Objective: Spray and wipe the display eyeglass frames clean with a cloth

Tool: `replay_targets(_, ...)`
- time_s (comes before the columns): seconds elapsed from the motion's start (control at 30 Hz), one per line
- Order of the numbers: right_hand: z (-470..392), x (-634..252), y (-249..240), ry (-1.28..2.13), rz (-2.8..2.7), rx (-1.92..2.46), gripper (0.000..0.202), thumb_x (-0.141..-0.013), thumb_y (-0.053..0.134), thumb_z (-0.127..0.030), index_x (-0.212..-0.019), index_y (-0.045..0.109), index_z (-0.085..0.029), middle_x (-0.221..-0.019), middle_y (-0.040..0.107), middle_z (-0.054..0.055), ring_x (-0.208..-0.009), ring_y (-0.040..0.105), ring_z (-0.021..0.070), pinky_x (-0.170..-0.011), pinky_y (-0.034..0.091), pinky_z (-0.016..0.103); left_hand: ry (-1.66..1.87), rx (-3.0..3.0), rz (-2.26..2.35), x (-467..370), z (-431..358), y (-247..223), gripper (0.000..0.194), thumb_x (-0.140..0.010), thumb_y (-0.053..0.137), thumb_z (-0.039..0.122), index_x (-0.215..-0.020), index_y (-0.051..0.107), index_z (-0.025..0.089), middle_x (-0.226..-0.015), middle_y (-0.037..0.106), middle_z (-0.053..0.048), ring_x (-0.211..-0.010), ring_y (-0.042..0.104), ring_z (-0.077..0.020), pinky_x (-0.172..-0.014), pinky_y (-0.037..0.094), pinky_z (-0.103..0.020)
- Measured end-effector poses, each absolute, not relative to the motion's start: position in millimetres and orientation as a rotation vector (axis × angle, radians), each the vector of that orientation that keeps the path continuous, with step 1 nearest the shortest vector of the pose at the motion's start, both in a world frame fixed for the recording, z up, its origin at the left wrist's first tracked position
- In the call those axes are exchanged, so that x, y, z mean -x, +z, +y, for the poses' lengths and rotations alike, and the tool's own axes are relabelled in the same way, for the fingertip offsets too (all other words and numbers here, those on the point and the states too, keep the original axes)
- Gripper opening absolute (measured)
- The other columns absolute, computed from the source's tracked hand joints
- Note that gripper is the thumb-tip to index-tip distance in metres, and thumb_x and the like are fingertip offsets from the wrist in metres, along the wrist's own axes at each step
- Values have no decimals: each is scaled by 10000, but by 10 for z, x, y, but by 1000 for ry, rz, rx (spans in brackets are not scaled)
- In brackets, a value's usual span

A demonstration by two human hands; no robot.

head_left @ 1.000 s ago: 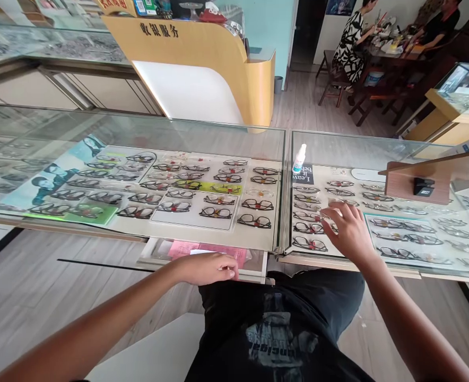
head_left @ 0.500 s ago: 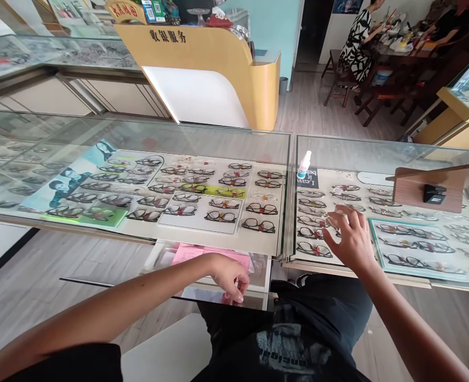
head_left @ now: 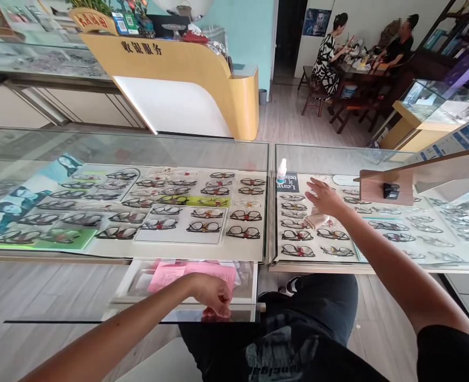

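My left hand (head_left: 213,294) is at the front of a pulled-out white drawer (head_left: 120,289) below the glass counter, its fingers bent together against the glossy drawer front. Pink paper slips (head_left: 166,276) and clear plastic packets lie inside the drawer, partly covered by my left wrist. Over the right part of the counter, my right hand (head_left: 325,197) reaches forward with fingers spread and nothing in them. A small white spray bottle (head_left: 282,171) stands on the glass just left of it. Rows of eyeglasses (head_left: 297,250) show under the glass, below my right hand.
More eyeglasses (head_left: 244,232) fill the left glass display case (head_left: 111,249). A wooden stand with a black block (head_left: 391,191) is at the right. Beyond are a yellow cashier counter (head_left: 244,109) and two people seated at a cluttered table (head_left: 348,68).
My right hand has moved forward and left over the glass, closer to the spray bottle. My left hand stays at the drawer front. The camera view has swung to the right.
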State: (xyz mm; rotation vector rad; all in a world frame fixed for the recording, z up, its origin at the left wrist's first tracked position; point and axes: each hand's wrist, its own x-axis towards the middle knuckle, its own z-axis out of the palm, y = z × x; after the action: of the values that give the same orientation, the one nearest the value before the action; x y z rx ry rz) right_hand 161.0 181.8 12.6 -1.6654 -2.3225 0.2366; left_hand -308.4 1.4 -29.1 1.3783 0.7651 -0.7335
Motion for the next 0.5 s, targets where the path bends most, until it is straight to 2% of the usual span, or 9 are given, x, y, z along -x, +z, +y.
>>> replay_targets(0.13, 1713, -1643, -6, 173, -2222, 1611, 519, -1133, 511, -352, -1554, 763, -183, -1682, 693, 189, -1569, 639, 406, -1312, 553, 630, -762, -1376, 764, 3097, -93, -348, 509, -820, 877, 704, -775, 668, 241, -700, 675, -6, -677, 620, -194, -661, 428, -302)
replay_targets(0.23, 1646, -1717, 8, 155, -2142, 1620, 478, -1081, 496, -188, -1417, 835, -204, -1518, 788, 166, -1366, 759, 362, -1175, 646, 550, -801, -1327, 746, 3100, -169, -421, 521, -800, 886, 712, -770, 657, 245, -705, 670, -7, -684, 629, -199, -676, 457, -309)
replay_targets(0.3, 1607, -1729, 74, 141, -2103, 1620, 501, -1055, 459, -116, -1366, 844, -195, -1427, 805, 170, -1248, 787, 344, -1086, 667, 519, -796, -1305, 730, 3098, -195, -440, 568, -773, 894, 759, -759, 646, 247, -702, 665, -4, -680, 627, -200, -681, 470, -316)
replay_targets(0.4, 1462, -1629, 197, 90, -2058, 1511, 478, -1080, 408, -115, -1290, 834, -173, -1317, 764, 195, -1192, 760, 346, -1049, 646, 511, -784, -1319, 747, 3076, -187, -412, 631, -728, 906, 822, -753, 645, 249, -711, 673, -5, -688, 629, -201, -693, 479, -323)
replay_targets(0.5, 1240, -1477, 303, 134, -2169, 1397, 416, -1151, 404, -229, -1223, 812, -185, -1214, 719, 175, -1107, 730, 330, -1035, 622, 501, -801, -1347, 770, 3027, -149, -373, 645, -724, 909, 833, -739, 640, 246, -703, 673, -2, -681, 627, -196, -708, 478, -321)
